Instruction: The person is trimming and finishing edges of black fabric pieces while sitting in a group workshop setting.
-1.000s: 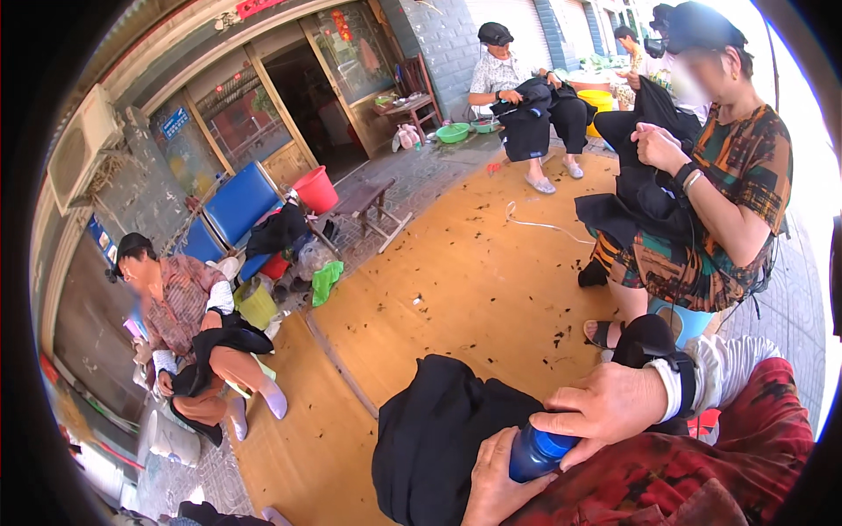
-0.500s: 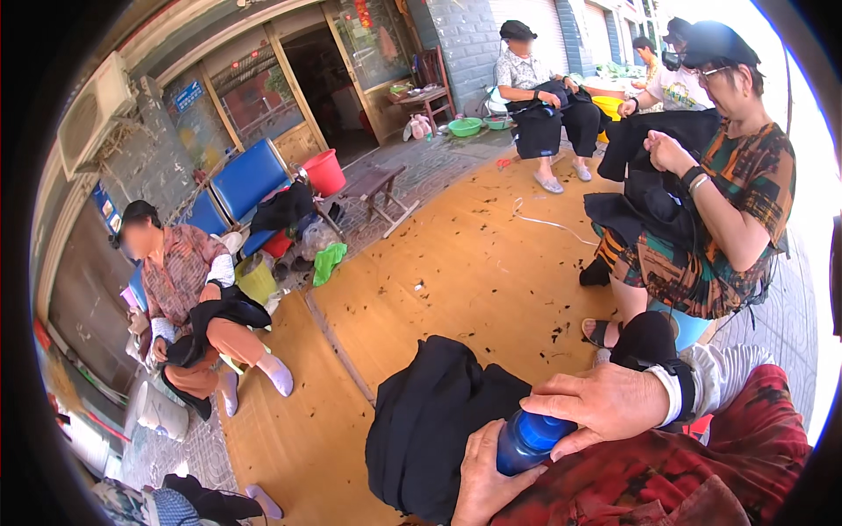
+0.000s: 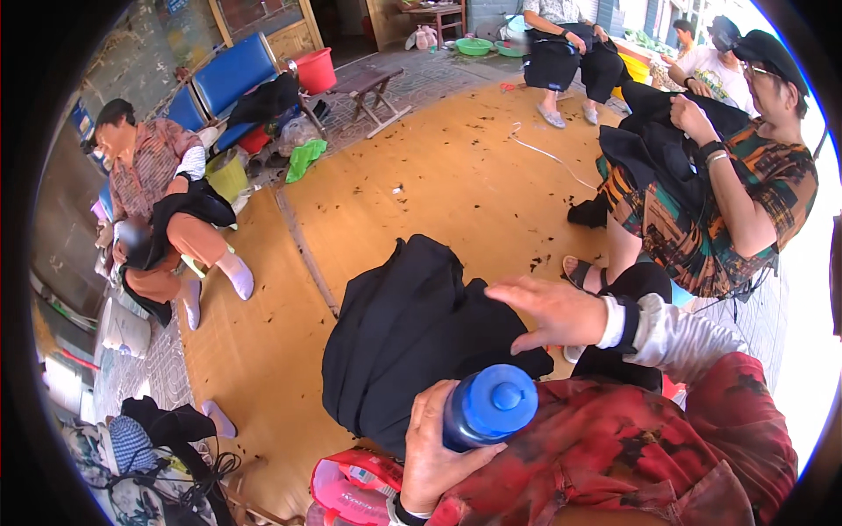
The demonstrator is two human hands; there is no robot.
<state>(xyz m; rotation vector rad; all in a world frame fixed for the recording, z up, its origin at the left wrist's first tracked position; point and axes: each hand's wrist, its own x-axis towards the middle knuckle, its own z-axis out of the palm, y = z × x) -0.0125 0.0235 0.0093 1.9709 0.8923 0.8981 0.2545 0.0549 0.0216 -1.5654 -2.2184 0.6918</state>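
Observation:
My left hand point(image 3: 430, 438) is wrapped round the body of a blue water bottle point(image 3: 493, 408), whose blue lid is on and tilts toward me. Above and right of the bottle, my right hand point(image 3: 548, 311) is apart from it, fingers stretched out and holding nothing. Black cloth point(image 3: 412, 342) lies bunched over my lap, just beyond the bottle. A red patterned garment point(image 3: 614, 447) covers my body, and a pale sleeve point(image 3: 693, 329) covers my right forearm.
Beside my left wrist is a pink and red bag point(image 3: 351, 486). A tan mat point(image 3: 421, 193) strewn with dark scraps spreads ahead. Seated people with black cloth surround it, one close on the right point(image 3: 745, 193). A wooden stool point(image 3: 373, 96) and red bucket point(image 3: 316, 72) stand beyond.
My right hand has let go of the bottle's lid and moved up, its fingers opening. The left hand still holds the bottle. The view has tipped down, bringing the pink bag into sight.

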